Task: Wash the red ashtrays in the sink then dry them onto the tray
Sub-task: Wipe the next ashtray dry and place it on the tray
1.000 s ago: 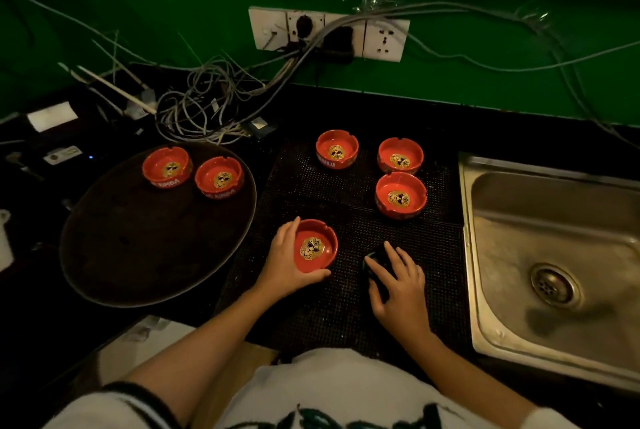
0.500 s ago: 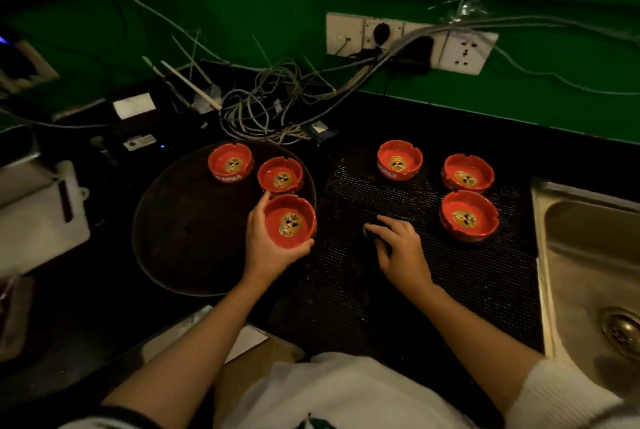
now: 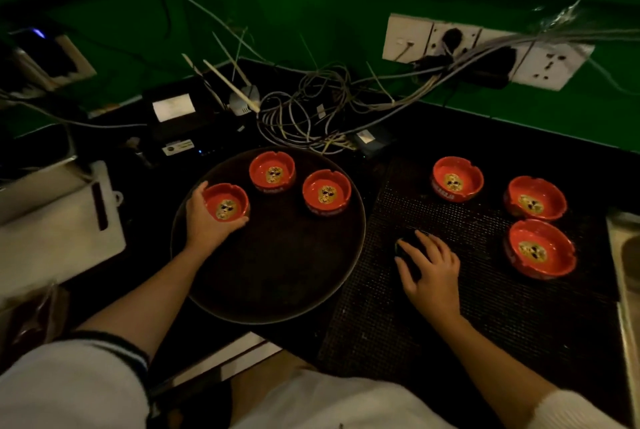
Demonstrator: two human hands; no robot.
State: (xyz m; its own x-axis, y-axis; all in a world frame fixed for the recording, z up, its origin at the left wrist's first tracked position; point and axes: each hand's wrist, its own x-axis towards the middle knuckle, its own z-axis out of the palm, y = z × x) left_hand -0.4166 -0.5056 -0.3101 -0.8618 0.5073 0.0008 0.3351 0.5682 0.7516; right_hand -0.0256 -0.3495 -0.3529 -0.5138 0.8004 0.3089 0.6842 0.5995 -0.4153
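I see the left hand (image 3: 204, 221) gripping a red ashtray (image 3: 225, 204) over the tray (image 3: 277, 276) (two more sit there); the right hand (image 3: 431, 271) rests, fingers spread, on a dark object (image 3: 408, 241).

Tray (image 3: 277, 297) bare from 3 to 7 o'clock, three ashtrays (image 3: 272, 172) crowded its 10-to-1 rim, mat (image 3: 450, 331) open at 6, three ashtrays (image 3: 539, 248) lined its 12-to-3 edge, cable tangle (image 3: 311, 117) blocked 12.

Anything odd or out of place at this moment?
The ashtrays sit upright and unbroken, three over the tray, one of them held by the left hand. The one oddity is the loose tangle of cables spilling from the wall sockets onto the counter just behind the tray.
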